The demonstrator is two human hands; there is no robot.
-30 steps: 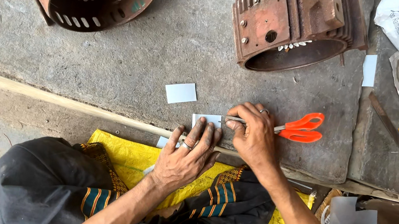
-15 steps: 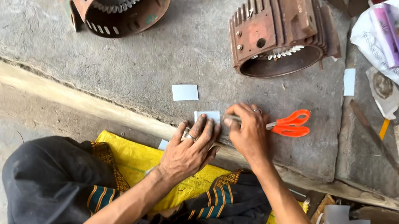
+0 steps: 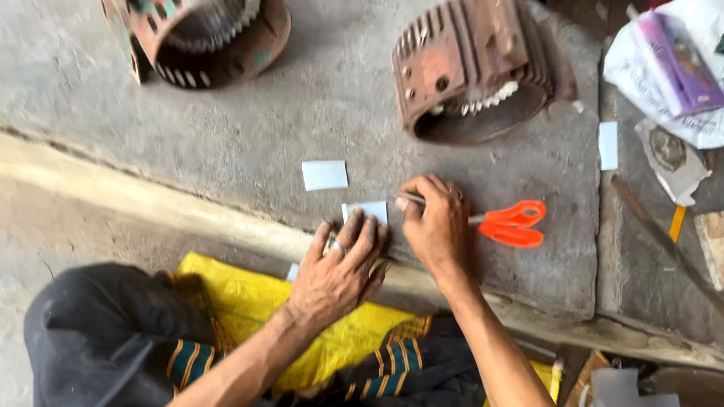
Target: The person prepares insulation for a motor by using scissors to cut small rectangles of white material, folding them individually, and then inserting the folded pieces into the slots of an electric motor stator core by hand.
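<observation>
Paper strip: as it lay on the concrete, the paper strip (image 3: 368, 210) sat under both hands.
Left hand: the left hand (image 3: 338, 269) pressed flat, fingers open.
Right hand: the right hand (image 3: 434, 225) curled over it beside the orange scissors (image 3: 500, 221); grip unclear.

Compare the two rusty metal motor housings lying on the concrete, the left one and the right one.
The left rusty round housing has patches of green paint and slotted walls; the right rusty finned housing is plain brown with raised ribs along its outside. The left one lies farther from the hands; the right one lies just above the right hand. Both lie tipped on the concrete, their open ends showing toothed inner rings.
</observation>
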